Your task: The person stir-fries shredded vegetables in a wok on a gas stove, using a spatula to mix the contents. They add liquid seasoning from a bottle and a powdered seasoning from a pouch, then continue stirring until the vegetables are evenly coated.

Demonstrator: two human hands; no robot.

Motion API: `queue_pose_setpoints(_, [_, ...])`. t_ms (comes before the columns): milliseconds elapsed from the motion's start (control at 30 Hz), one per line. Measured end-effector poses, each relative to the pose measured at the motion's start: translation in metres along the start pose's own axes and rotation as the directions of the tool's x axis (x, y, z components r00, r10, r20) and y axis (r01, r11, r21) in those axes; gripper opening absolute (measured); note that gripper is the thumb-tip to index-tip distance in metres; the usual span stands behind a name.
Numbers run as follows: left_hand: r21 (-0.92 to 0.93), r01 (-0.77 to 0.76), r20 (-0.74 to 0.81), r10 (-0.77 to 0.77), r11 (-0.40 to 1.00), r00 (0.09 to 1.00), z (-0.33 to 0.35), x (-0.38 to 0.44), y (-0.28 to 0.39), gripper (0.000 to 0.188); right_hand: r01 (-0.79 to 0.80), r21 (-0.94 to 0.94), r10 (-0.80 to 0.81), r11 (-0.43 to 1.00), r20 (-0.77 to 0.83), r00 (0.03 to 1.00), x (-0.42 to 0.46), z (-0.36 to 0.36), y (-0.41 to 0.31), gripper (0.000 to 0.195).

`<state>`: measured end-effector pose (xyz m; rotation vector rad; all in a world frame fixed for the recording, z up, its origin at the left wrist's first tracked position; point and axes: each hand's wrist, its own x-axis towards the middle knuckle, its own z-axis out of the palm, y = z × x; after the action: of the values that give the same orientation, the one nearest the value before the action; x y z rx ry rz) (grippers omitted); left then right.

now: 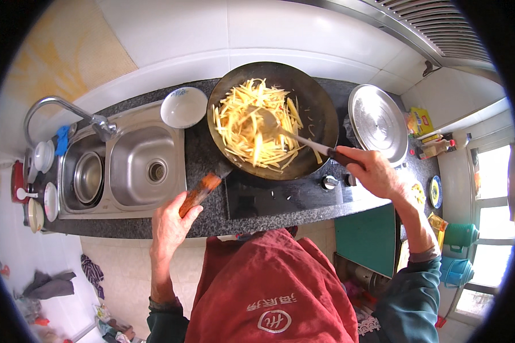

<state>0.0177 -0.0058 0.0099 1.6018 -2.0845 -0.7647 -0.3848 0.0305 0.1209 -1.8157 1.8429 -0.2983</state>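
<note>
A large dark wok (322,115) sits over the black glass hob (257,201), tilted slightly by its handle side. Pale shredded strips, like potato (244,128), fill its left and middle part, with a few bits of red among them. My left hand (171,218) grips the wok's worn wooden handle (201,194) at the lower left. In my right hand (373,171) is the dark grip of a metal spatula (307,142). Its shaft crosses the wok's right rim, and its blurred blade lies among the strips.
Left of the wok are a white bowl (183,108) and a double steel sink (142,150) with a curved tap (64,103). A round metal lid (380,122) lies to the right. Bottles (437,148) and a plate (435,191) occupy the right-hand counter. Control knobs (330,182) line the hob.
</note>
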Motion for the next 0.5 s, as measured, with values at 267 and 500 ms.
queue_pose_setpoints(267, [-0.034, 0.052, 0.013, -0.051, 0.998, 0.999, 0.007, -0.005, 0.001, 0.045, 0.092, -0.137, -0.129, 0.986, -0.296, 0.946, 0.022, 0.006, 0.007, 0.039])
queue_pose_setpoints(500, [-0.02, 0.047, 0.015, -0.046, 0.999, 0.999, 0.009, -0.005, 0.0, 0.044, 0.267, -0.451, -0.355, 0.852, -0.12, 0.927, 0.036, 0.032, 0.017, 0.046])
